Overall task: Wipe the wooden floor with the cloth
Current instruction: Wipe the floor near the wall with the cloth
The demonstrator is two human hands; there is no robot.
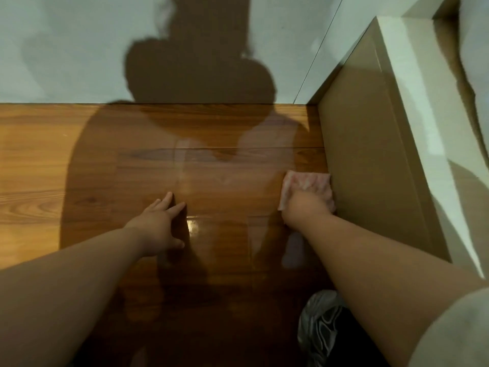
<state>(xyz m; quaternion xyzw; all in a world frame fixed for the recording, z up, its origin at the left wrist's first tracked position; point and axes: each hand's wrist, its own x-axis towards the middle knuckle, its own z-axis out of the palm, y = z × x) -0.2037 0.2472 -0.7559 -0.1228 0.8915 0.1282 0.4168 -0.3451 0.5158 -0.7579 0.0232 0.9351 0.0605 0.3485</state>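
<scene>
the right hand presses the pink cloth onto the wooden floor, its fingers curled over it, right against the brown panel. the left hand rests flat on the floor, fingers spread and straight, well apart from the cloth.
</scene>
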